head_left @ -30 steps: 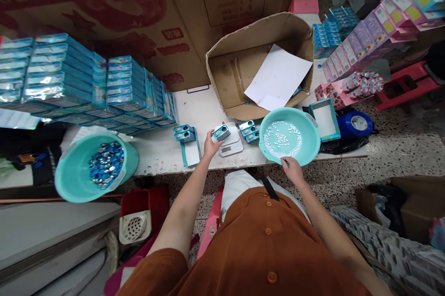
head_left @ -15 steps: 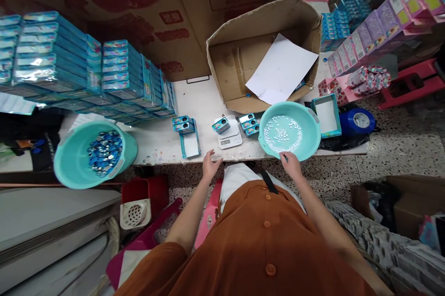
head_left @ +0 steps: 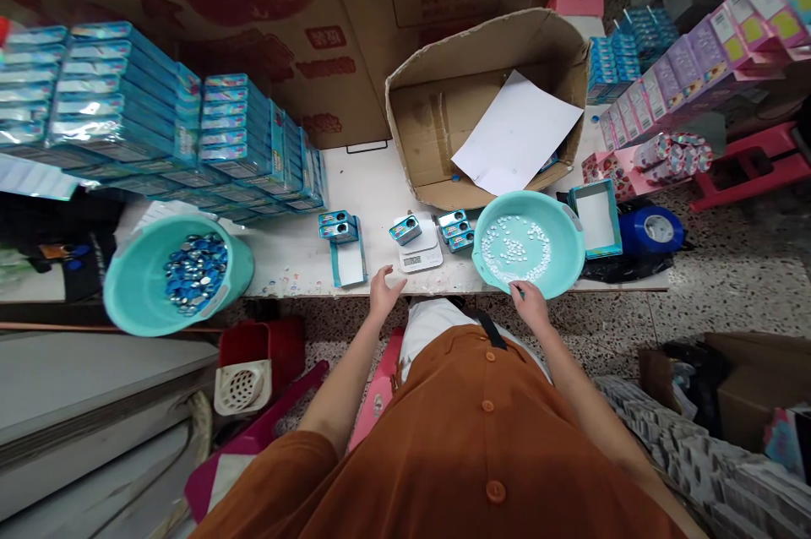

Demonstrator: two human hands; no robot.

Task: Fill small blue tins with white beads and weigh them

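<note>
The left hand (head_left: 385,294) is held open and slightly raised, while the right hand (head_left: 530,307) is curled downward; both bare forearms (head_left: 345,378) are extended forward from the body.

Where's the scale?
Head view: the scale is on the table near its front edge, just beyond the left hand, left of the teal basin.

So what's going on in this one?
A person is at a table. Their right hand has its fingers on the rim of a teal basin of small white pieces. Their open left hand hovers empty near a digital scale, which holds a small blue box.
</note>
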